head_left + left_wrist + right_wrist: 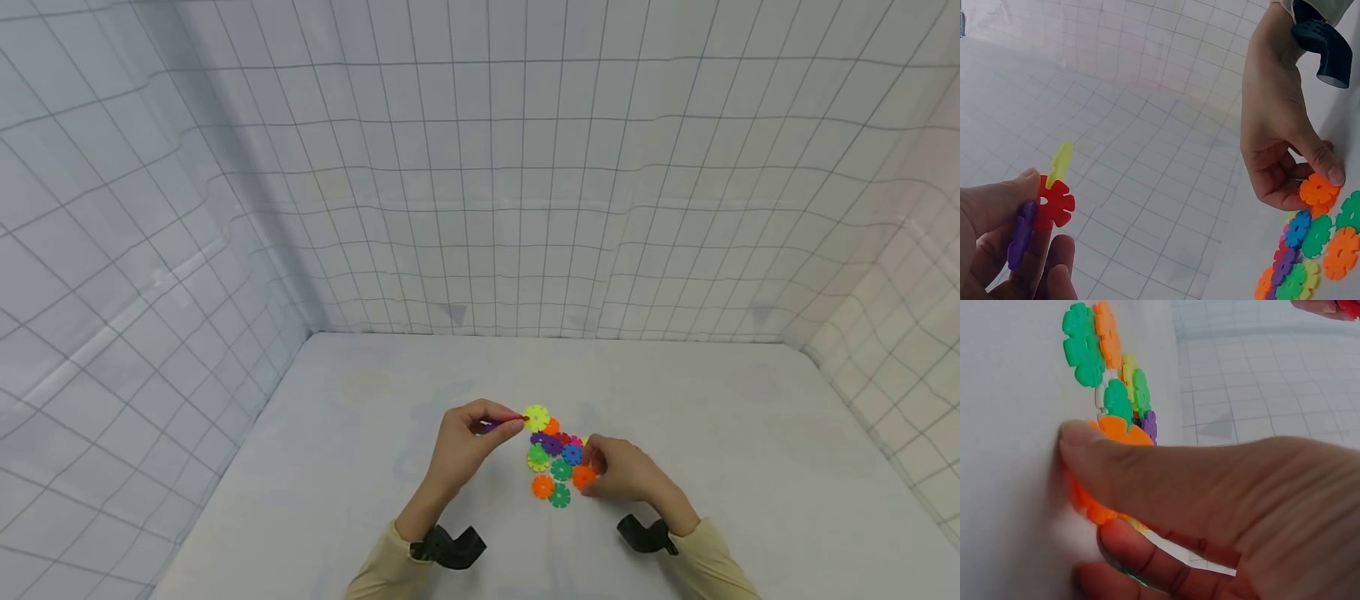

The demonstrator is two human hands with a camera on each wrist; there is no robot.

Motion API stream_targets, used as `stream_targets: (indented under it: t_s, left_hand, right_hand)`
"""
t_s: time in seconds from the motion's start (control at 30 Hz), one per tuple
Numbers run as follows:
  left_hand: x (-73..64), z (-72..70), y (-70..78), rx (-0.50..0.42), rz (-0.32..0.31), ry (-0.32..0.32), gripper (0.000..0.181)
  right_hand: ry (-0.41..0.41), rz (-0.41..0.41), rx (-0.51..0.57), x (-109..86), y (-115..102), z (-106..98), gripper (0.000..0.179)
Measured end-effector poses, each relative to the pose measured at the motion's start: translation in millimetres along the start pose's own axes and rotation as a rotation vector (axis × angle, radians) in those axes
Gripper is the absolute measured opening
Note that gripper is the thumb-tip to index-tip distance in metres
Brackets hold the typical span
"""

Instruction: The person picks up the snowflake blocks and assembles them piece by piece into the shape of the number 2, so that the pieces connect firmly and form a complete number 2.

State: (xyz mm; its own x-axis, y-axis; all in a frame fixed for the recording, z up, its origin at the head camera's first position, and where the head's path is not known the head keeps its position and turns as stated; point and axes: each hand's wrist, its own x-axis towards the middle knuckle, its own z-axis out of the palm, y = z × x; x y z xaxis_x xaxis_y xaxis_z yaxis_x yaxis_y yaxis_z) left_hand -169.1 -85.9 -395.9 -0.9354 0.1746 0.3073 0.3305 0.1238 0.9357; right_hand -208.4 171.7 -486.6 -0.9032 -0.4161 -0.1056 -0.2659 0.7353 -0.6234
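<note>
My left hand (463,443) pinches a small joined set of plastic snowflake discs above the table. In the left wrist view, this set has a red disc (1059,203) with a yellow disc (1062,161) and a purple disc (1020,239) slotted into it edge-on. At the right side of a loose pile, my right hand (628,472) holds an orange snowflake disc (1320,187) between thumb and fingers. The thumb lies across the orange face in the right wrist view, and part of the disc is hidden behind it.
Beside the right hand lie several loose discs, among them a blue disc (572,454), a green disc (559,496) and another orange disc (543,487). They overlap on the white table (375,383). Grid-patterned white sheeting (487,183) surrounds the back and sides.
</note>
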Motion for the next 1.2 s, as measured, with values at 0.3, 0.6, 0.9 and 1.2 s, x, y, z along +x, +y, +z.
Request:
stream_targets:
  t_s: [0.3, 0.6, 0.9, 1.2]
  left_hand:
    - [-0.4, -1.7, -1.5, -0.049, -0.063, -0.003, 0.009]
    - [-1.5, -2.4, -2.7, -0.114, -0.057, -0.019, 0.01]
    - [-0.2, -1.2, -4.1, -0.11, -0.008, -0.017, 0.012]
    - [3.6, 2.8, -33.0, -0.128, 0.034, 0.0, 0.014]
  right_hand:
    - [0.033, 0.015, 0.019, -0.4, 0, -6, 0.015]
    - [0.211, -0.192, 0.295, -6.7, -21, -18, 0.014]
    - [0.42, -0.39, 0.414, -27.7, -72, -29, 0.015]
    - [0.478, -0.475, 0.426, -41.7, -102, -35, 0.019]
